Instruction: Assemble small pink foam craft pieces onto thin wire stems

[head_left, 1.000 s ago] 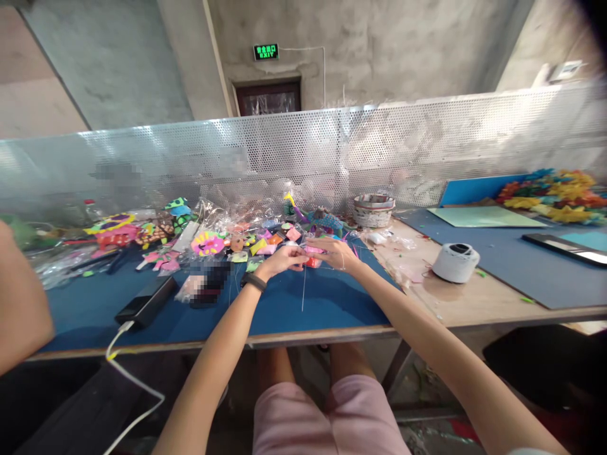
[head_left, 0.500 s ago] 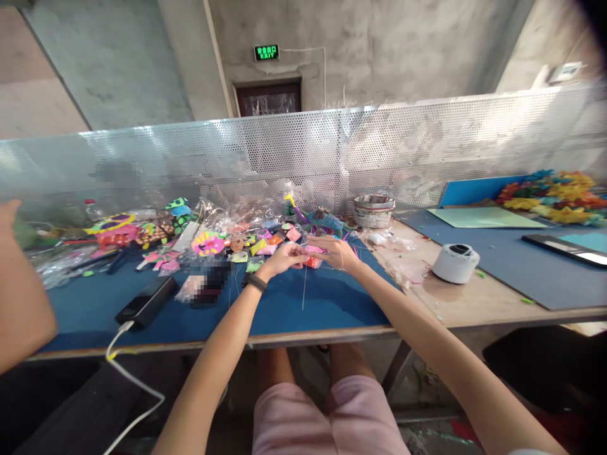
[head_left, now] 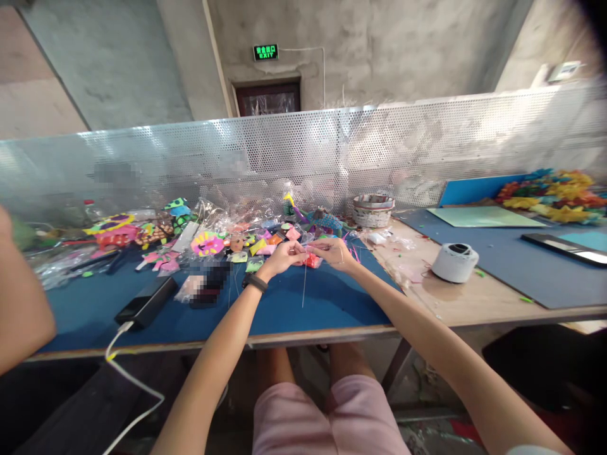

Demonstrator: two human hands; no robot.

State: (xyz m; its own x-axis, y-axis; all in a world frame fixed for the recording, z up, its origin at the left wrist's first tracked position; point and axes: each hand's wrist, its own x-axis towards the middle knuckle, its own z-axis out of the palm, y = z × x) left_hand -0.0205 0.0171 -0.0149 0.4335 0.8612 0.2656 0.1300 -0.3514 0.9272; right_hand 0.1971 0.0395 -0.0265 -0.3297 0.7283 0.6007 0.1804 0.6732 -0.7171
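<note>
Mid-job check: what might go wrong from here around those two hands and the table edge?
The thin strand hanging below the left hand and right hand could snag or slip, since its lower end looks loose. The red piece sits so close to the right hand that it might get nudged. The white cable droops over the table edge, so a tug could drag the black device off.

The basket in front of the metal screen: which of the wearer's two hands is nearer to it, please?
Right: the right hand is on the near side of the basket, somewhat to its left, while the left hand is farther left.
</note>
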